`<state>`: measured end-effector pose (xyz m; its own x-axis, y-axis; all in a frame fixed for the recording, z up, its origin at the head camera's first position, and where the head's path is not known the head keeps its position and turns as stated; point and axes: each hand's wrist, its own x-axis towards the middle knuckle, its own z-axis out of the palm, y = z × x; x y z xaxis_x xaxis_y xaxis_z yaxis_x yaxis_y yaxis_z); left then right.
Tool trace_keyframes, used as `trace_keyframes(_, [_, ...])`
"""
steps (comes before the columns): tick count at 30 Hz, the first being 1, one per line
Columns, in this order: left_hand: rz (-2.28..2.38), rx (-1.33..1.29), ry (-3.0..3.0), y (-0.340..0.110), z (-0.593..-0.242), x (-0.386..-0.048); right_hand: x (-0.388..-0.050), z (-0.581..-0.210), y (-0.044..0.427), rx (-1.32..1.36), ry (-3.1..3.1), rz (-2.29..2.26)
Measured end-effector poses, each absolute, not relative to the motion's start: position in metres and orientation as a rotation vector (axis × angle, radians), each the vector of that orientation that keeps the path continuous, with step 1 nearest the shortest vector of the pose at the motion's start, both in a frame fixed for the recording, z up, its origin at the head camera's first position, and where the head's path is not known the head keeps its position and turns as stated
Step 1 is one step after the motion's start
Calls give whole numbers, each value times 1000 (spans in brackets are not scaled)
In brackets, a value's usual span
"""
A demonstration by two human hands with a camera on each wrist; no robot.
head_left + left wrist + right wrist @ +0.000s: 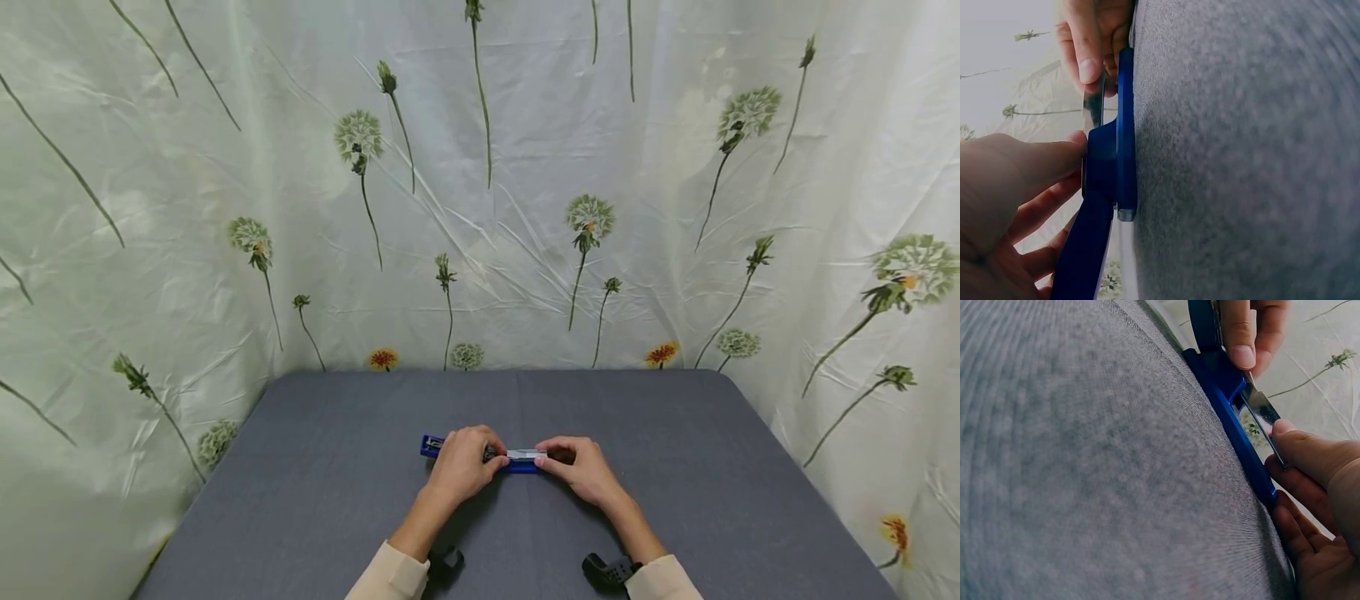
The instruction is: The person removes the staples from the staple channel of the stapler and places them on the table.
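Near the middle of the grey cloth-covered table [337, 433], a little toward 12 o'clock as the head view showed it, a blue stapler [522, 468] stood opened between two hands. The opening appeared complete: the cover [431, 447] was swung back toward 9 o'clock, its hollow side upward, and the metal channel [527, 455] lay exposed toward 3 o'clock. Closing had not been done, and whether staples sat in the channel could not be told — the strip was too small in the head view and partly covered by fingers in the wrist views. By judgement, the work stood midway, with the inner parts being handled and the cover left to fold over. The left hand [463, 462] held the body close to the hinge, thumb and fingers narrowed around it; the right hand [588, 477], at 3 o'clock, pinched the free end of the channel between thumb and finger. The base [1233, 437] was a long, flat bar of smooth blue material lying along the table; above it the channel — thin, straight-edged and shiny — stood apart, with a narrow gap between. The table's cloth showed a fine, mottled weave, whereas the curtain [300, 125] at 12 o'clock was pale, glossy and creased, printed with dandelion-like flowers. Cream sleeves [390, 575] ended behind both wrists, toward 6 o'clock.
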<state>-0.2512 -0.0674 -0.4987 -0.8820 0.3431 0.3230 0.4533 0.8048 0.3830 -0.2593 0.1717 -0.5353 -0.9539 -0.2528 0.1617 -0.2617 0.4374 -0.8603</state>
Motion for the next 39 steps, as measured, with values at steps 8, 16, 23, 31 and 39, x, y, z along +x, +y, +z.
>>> trace_keyframes(8, [-696, -585, -2673, -66, -501, -253, -260, -537, 171, 475, -2655, 1558])
trace_keyframes(16, [-719, -560, -2620, -64, -503, -254, -261, -537, 171, 485, -2646, 1567])
trace_keyframes(23, [-663, -585, -2624, -62, -504, -255, -261, -537, 172, 488, -2650, 1582])
trace_keyframes(31, [-509, -643, -2684, -59, -502, -253, -261, -537, 171, 480, -2664, 1582])
trace_keyframes(39, [-530, -639, -2647, -58, -505, -254, -261, -537, 171, 465, -2669, 1586])
